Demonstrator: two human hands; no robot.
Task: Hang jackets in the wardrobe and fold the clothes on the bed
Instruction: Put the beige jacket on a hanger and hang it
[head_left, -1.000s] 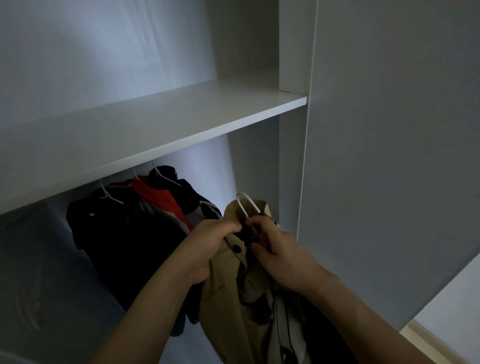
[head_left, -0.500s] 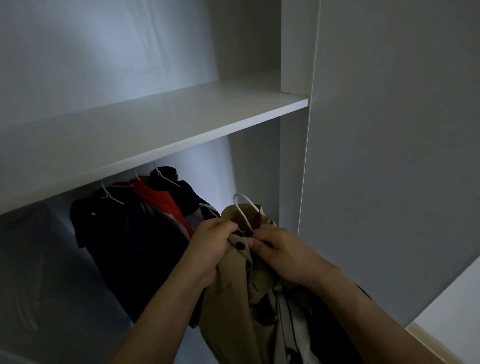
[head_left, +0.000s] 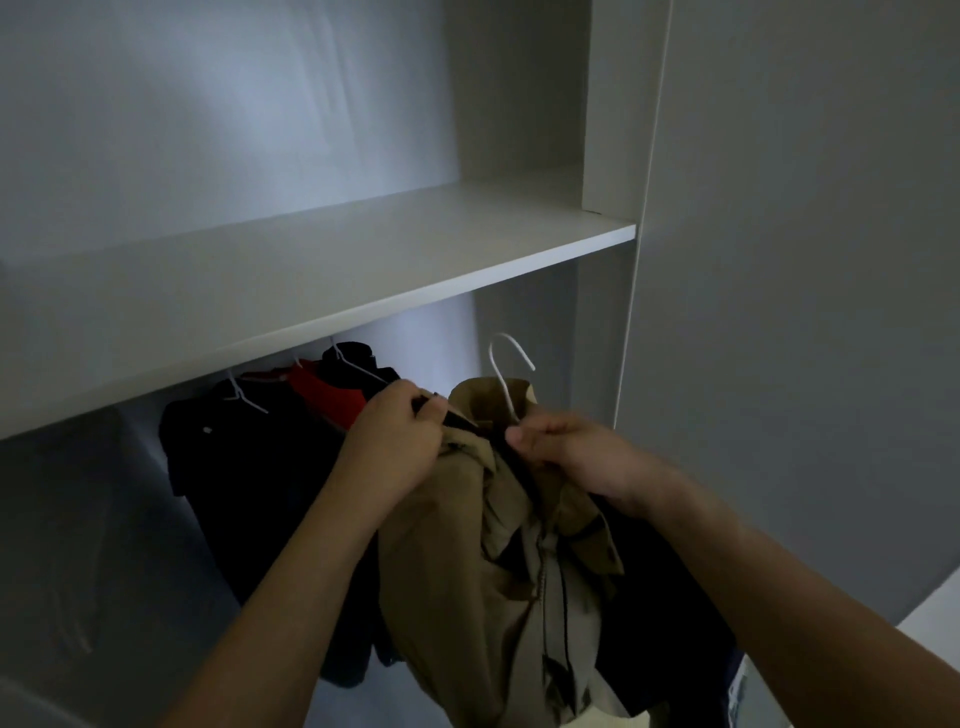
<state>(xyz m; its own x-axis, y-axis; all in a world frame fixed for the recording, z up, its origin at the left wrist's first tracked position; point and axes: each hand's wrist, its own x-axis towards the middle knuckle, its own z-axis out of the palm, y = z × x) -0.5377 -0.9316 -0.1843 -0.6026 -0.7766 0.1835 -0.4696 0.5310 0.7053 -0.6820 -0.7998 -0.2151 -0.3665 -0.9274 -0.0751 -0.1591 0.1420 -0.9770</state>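
Observation:
A beige jacket (head_left: 467, 587) on a white wire hanger (head_left: 506, 374) hangs bunched in front of the open wardrobe, below the shelf. My left hand (head_left: 395, 441) grips the jacket's left shoulder and collar. My right hand (head_left: 566, 452) pinches the jacket at the base of the hanger's neck. The hook sticks up free, touching nothing. The rail is hidden behind the shelf.
A white shelf (head_left: 311, 291) runs across above the hanging space. A black garment (head_left: 234, 467), a red one (head_left: 324, 392) and another dark one (head_left: 353, 364) hang on white hangers at the left. A grey wardrobe side panel (head_left: 805, 312) stands at the right.
Both hands have lifted the beige jacket a little and spread apart at its collar. More of the hanger's hook now shows above the collar.

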